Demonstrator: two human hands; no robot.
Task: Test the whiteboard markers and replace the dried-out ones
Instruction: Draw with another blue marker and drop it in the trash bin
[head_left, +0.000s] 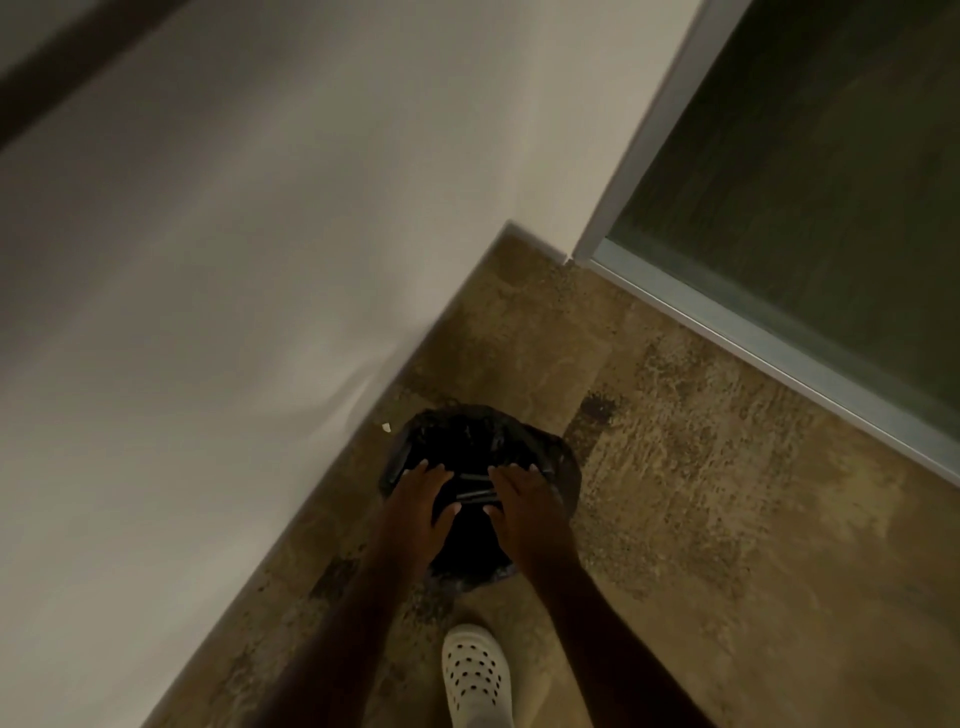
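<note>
White perforated clog (475, 675), one foot, nearest the camera, planted on the floor just short of the bin.

Brown mottled stone floor (675, 493), worn and stained, carries the bin; a small pale scrap lies beside the bin on the wall side.

Left hand (415, 501): palm down over the near half of the bin mouth, fingers spread and fairly straight, thumb tip toward the markers. Right hand (524, 501): mirror posture, fingers extended, thumb inward. Neither hand appears to curl round anything; both read as wide and letting go or hovering, though dim light and blur leave contact uncertain.

Markers (475, 491): two or three dark slim sticks lying crosswise between the two hands, over the mouth of the bin, black against black. Whether they rest on the liner or hang in the air cannot be told. Judged handling: light, rigid plastic barrels, smooth and apt to roll or slip; not fragile. Best taken at mid-barrel with thumb against fingertips, or gathered as a bundle; caps are a weak hold, since they may pull off.

Bin (561, 467): small, round, lined with a crinkled black plastic bag, soft and glossy at the rim. Contents unseen.

Off-white wall (234, 260), plain, runs just beyond the bin to the left.

Frosted dark glass panel (805, 182) in a pale metal frame, farthest from the bin, upper right.
</note>
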